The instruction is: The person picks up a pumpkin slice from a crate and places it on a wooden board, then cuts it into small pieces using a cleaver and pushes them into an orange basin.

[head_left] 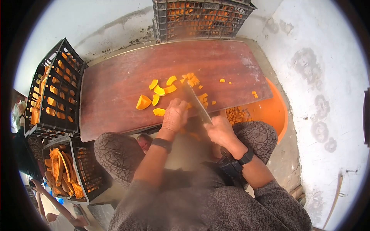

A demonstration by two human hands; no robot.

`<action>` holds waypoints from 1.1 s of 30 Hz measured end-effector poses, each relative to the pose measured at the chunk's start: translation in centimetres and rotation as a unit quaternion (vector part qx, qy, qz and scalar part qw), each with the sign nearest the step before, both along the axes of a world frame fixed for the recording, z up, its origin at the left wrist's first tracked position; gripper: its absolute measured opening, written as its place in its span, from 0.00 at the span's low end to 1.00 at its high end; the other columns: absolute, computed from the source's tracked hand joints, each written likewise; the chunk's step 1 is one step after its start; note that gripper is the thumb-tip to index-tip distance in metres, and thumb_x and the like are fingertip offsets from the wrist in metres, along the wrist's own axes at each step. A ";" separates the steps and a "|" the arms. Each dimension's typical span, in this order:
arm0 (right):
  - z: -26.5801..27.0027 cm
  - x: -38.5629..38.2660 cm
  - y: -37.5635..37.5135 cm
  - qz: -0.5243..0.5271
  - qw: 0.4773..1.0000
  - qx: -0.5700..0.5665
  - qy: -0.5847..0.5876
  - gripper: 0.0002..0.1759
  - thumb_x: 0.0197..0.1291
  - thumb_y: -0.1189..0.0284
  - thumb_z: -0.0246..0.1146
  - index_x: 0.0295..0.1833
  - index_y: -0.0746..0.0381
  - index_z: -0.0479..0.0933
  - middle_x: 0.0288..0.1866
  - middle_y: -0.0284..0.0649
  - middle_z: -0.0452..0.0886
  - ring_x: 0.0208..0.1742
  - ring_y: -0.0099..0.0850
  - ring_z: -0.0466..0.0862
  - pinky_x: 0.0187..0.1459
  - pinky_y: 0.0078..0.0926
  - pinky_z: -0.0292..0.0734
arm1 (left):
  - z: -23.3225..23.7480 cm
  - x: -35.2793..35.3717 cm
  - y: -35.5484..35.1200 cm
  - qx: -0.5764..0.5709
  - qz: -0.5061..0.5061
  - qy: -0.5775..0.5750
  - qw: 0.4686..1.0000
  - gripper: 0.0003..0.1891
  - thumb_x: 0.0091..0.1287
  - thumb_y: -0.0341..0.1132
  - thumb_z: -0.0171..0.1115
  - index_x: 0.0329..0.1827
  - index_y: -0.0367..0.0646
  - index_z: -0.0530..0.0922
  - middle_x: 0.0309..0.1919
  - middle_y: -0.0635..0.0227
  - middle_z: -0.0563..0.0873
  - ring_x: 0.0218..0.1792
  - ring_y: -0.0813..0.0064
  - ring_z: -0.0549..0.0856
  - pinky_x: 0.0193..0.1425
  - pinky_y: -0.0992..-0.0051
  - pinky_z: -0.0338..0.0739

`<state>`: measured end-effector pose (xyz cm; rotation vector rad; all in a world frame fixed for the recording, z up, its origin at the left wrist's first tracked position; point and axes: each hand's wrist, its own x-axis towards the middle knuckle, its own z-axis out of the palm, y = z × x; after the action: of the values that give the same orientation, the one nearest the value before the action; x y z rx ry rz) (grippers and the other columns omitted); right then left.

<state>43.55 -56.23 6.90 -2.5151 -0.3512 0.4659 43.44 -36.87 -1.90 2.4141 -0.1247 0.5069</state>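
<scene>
My right hand point(221, 131) is wrapped round the handle of a knife point(199, 104). Its broad blade slants up and left over the near edge of a reddish-brown board point(119, 84). My left hand point(175, 115) is closed, with curled fingers, on a piece of orange pumpkin point(188, 105) beside the blade; most of that piece is hidden. Left of the blade lie several curved pumpkin slices point(159, 90) and a thicker pumpkin chunk point(143, 102). Small pumpkin cubes point(191, 79) are heaped near the blade tip, with others scattered to the right.
An orange basin point(280, 111) with pumpkin cubes point(237, 114) stands under the board's right edge. Black crates of pumpkin stand at the back point(200, 21), left point(58, 84) and lower left point(94, 169). A white wall point(327, 77) rises on the right. Another person's arm point(58, 204) shows lower left.
</scene>
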 end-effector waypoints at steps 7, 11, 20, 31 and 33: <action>1.7 -0.5 0.6 -0.046 0.996 -0.025 0.075 0.17 0.62 0.65 0.63 0.36 0.71 0.81 0.37 0.61 0.83 0.44 0.58 0.83 0.47 0.51 0.77 | -0.1 0.0 0.1 -0.024 -0.007 -0.013 1.000 0.10 0.56 0.26 0.66 0.41 0.38 0.80 0.40 0.55 0.80 0.47 0.51 0.81 0.53 0.58 0.78; 1.3 -0.4 0.3 -0.045 0.995 -0.018 0.083 0.17 0.62 0.65 0.63 0.37 0.71 0.81 0.37 0.61 0.83 0.44 0.58 0.83 0.47 0.50 0.77 | -0.1 0.0 0.2 -0.025 -0.004 -0.014 1.000 0.10 0.56 0.26 0.66 0.41 0.38 0.81 0.39 0.55 0.80 0.47 0.51 0.81 0.53 0.59 0.78; 1.1 -0.5 0.4 -0.042 0.995 -0.015 0.092 0.16 0.62 0.65 0.63 0.37 0.71 0.82 0.37 0.61 0.83 0.43 0.58 0.84 0.46 0.50 0.77 | -0.4 0.3 0.1 -0.035 -0.009 -0.011 0.999 0.10 0.56 0.24 0.66 0.40 0.39 0.80 0.39 0.56 0.80 0.46 0.51 0.80 0.52 0.59 0.78; 2.2 1.9 3.0 0.036 0.992 -0.086 0.080 0.11 0.54 0.74 0.61 0.32 0.73 0.80 0.34 0.62 0.83 0.39 0.57 0.85 0.43 0.47 0.79 | -0.5 0.6 -0.1 -0.036 -0.006 -0.007 0.999 0.09 0.56 0.24 0.66 0.40 0.40 0.80 0.39 0.55 0.81 0.46 0.50 0.81 0.52 0.59 0.78; 2.6 2.4 3.4 0.019 0.992 -0.061 0.104 0.10 0.54 0.75 0.60 0.30 0.73 0.79 0.30 0.60 0.82 0.33 0.54 0.84 0.38 0.46 0.79 | -0.6 0.4 -0.1 -0.041 -0.010 -0.013 0.999 0.08 0.57 0.23 0.65 0.39 0.39 0.80 0.39 0.55 0.81 0.46 0.50 0.81 0.52 0.59 0.79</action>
<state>45.93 -52.80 9.53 -2.5506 -0.2983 0.7799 43.79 -36.97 -2.47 2.3247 -0.1372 0.5244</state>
